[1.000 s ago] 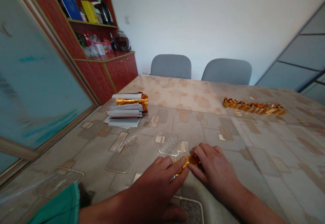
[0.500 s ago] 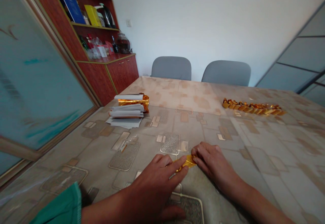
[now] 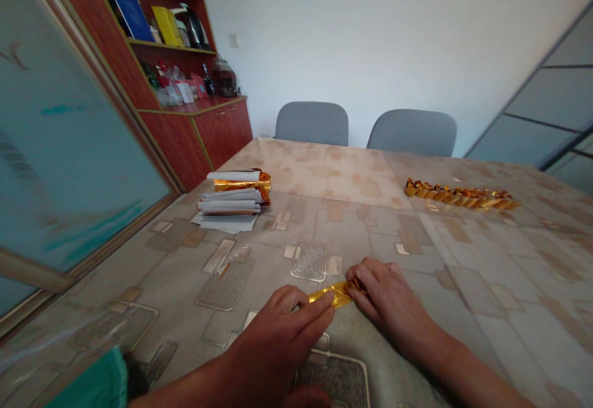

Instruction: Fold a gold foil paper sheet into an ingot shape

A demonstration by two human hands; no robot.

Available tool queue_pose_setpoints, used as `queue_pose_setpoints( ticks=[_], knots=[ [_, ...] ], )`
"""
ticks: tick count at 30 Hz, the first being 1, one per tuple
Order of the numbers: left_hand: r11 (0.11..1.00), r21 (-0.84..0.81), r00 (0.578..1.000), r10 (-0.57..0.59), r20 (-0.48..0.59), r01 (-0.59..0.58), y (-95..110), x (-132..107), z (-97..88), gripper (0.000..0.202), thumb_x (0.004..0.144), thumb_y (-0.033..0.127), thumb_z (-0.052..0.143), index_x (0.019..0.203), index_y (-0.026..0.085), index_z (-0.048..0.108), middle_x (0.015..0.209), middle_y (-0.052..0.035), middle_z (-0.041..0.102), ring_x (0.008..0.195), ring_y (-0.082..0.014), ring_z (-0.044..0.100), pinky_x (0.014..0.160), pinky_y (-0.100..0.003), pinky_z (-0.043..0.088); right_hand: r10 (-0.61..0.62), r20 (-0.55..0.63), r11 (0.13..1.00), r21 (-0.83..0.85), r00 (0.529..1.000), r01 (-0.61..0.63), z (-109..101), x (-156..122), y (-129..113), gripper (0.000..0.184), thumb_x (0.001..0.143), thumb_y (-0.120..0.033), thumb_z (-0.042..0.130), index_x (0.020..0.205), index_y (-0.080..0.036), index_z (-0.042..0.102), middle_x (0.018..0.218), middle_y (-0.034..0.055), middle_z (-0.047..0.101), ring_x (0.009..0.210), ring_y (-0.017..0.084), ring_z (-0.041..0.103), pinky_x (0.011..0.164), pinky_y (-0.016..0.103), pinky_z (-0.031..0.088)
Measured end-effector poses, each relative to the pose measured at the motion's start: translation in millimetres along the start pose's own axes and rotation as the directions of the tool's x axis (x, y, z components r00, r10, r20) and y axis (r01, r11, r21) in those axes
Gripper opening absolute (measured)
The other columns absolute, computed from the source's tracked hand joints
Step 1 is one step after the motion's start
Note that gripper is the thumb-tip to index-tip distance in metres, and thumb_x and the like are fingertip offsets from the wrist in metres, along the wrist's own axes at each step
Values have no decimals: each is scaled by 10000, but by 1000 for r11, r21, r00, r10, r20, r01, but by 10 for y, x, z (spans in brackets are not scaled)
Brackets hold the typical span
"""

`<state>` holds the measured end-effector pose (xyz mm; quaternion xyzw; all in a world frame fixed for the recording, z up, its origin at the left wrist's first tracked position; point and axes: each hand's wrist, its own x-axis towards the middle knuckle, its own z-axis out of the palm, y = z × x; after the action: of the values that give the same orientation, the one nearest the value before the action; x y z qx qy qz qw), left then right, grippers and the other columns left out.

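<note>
A narrow strip of folded gold foil paper [image 3: 340, 294] lies low over the table between my two hands. My left hand [image 3: 285, 328] holds its left end down, the fingers pressed together on the foil and the thumb lower, near the bottom edge of the view. With bent fingers, my right hand [image 3: 382, 291] pinches the right end, and its fingertips hide part of the foil there. Farther back on the right stands a row of folded gold foil pieces [image 3: 463, 195], set close together. Stacked grey-white paper sheets [image 3: 230, 206] lie at the left, with a gold foil bundle [image 3: 236, 184] among them.
A patterned cloth covers the table [image 3: 361, 179]. Two grey chairs [image 3: 311, 123] stand at its far side against the white wall. On the left are a red-brown cabinet [image 3: 222, 127] holding bottles and boxes, and a frosted sliding door [image 3: 78, 149].
My left hand has moved slightly left and down, so more of the gold foil strip shows between the hands. The right hand stays at the right end almost unmoved.
</note>
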<state>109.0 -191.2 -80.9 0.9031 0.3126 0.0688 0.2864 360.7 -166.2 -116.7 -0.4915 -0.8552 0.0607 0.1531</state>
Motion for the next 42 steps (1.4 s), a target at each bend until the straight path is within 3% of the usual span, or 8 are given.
queue_pose_setpoints(
  ticks=[4,7,10,19,25,31,38,42],
  knots=[
    [1000,-11,999,-12,-38,12,-14,61,-20,785,803,414,799,1475,213,446,1517,-61,514,1153,-296,507,1034,-423,384,18,1,1000,24,1000,-18,-20,5,-21,107,932,-154,640,957,-208,551,906,33,632,827,252,610,741,379,381],
    [999,24,994,-29,-107,31,-49,216,-32,285,954,401,634,1166,216,682,1343,-32,659,1090,-270,559,964,-410,392,53,22,998,35,998,-54,-40,21,-37,106,930,-165,651,940,-205,553,895,32,637,824,251,614,734,374,381],
    [994,56,982,-87,-168,98,-67,427,-54,152,945,328,655,891,194,703,1046,-35,714,997,-243,581,862,-356,416,73,38,996,40,997,-74,-60,41,-40,117,915,-166,673,917,-204,562,878,28,638,803,245,611,731,373,379],
    [961,45,934,-253,-252,273,-92,593,-28,190,836,283,764,922,171,637,961,-46,618,934,-256,562,765,-342,407,26,40,989,141,999,-31,-139,98,-35,111,922,-132,661,985,-218,631,992,48,625,953,269,578,797,401,385],
    [974,-4,936,-217,-277,225,-117,596,40,166,841,222,759,899,177,610,950,-26,618,927,-225,565,772,-306,412,-59,11,966,251,998,55,-171,133,-88,132,928,-155,693,1005,-257,661,1080,21,647,1030,255,555,868,408,362],
    [985,-48,928,-175,-330,168,-96,586,76,141,850,186,753,879,176,616,853,7,643,828,-179,587,728,-267,401,-87,-108,920,373,990,122,-152,120,-105,152,927,-142,695,842,-216,593,845,-19,662,865,204,578,818,365,351],
    [993,25,897,119,-425,-119,-168,500,19,206,944,275,652,773,169,694,706,-8,647,704,-168,574,668,-275,354,-53,-220,890,433,974,146,-226,42,-197,183,981,-259,619,802,-226,627,749,-18,652,741,187,581,732,347,345],
    [988,-107,931,63,-360,-108,-152,460,-87,267,954,285,583,755,163,714,691,-18,634,702,-172,581,660,-272,357,-12,-157,869,486,987,88,-277,29,-150,212,960,-298,651,756,-240,665,704,-17,663,707,181,590,717,352,373]
  ],
)
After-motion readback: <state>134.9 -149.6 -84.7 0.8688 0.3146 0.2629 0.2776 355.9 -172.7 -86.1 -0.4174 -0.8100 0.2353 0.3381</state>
